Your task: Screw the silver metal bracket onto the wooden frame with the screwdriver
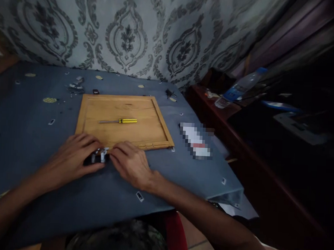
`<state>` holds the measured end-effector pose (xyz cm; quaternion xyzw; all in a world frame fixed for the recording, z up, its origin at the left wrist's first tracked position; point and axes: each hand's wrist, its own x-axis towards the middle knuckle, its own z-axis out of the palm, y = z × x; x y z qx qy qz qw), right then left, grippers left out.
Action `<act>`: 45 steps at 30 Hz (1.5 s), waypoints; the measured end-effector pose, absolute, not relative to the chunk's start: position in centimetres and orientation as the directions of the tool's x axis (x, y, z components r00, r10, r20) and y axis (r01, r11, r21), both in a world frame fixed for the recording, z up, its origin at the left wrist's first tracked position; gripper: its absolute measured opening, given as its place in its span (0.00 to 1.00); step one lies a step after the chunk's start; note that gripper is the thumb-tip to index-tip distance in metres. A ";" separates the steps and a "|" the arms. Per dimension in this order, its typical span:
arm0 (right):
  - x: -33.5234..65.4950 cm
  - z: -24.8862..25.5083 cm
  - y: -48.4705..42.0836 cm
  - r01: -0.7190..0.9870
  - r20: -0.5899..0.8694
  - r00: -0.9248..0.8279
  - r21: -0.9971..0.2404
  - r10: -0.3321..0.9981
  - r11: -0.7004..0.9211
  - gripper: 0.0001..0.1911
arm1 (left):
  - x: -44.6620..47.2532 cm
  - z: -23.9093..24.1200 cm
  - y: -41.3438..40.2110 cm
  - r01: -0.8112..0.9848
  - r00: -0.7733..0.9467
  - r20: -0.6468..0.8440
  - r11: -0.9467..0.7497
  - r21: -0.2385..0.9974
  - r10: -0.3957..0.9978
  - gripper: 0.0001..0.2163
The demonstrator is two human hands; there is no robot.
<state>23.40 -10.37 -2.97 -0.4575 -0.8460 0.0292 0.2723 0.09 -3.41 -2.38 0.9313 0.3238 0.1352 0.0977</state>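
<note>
At the near edge of a framed wooden cabinet door point(109, 107), my left hand point(74, 155) curls its thumb and fingers around a metal hinge point(102, 156). My right hand point(133, 163) is closed just to the right of the hinge, its fingertips pinched together against the door's edge. Whatever lies between those fingertips is hidden. On the door lies a screwdriver point(128, 120) with a yellow and black handle, its shaft pointing left. The door rests flat on the blue cloth.
Several small metal parts point(76, 86) lie behind the door at the left, near a small dark object point(96, 92). A dark item point(171, 93) sits at the far right corner. Right of the door is a blurred-out pale object point(195, 140). A plastic bottle point(238, 89) stands on the side furniture.
</note>
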 end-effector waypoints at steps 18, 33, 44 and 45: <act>24.2 -4.6 -9.7 0.624 0.592 -0.484 -0.283 0.644 0.728 0.15 | 0.5 -1.2 -4.0 0.569 0.771 0.146 -0.774 0.277 0.620 0.17; 24.5 -5.0 -10.0 0.664 0.497 -0.541 -0.242 0.679 0.707 0.16 | 0.8 -0.6 -4.1 0.600 0.757 0.090 -0.743 0.295 0.647 0.17; 24.4 -5.1 -9.9 0.660 0.527 -0.523 -0.247 0.670 0.709 0.15 | 0.8 -0.5 -4.1 0.607 0.751 0.085 -0.735 0.301 0.655 0.17; 24.4 -5.2 -9.9 0.662 0.537 -0.521 -0.236 0.664 0.711 0.15 | 0.8 -0.4 -4.1 0.609 0.750 0.085 -0.735 0.300 0.656 0.17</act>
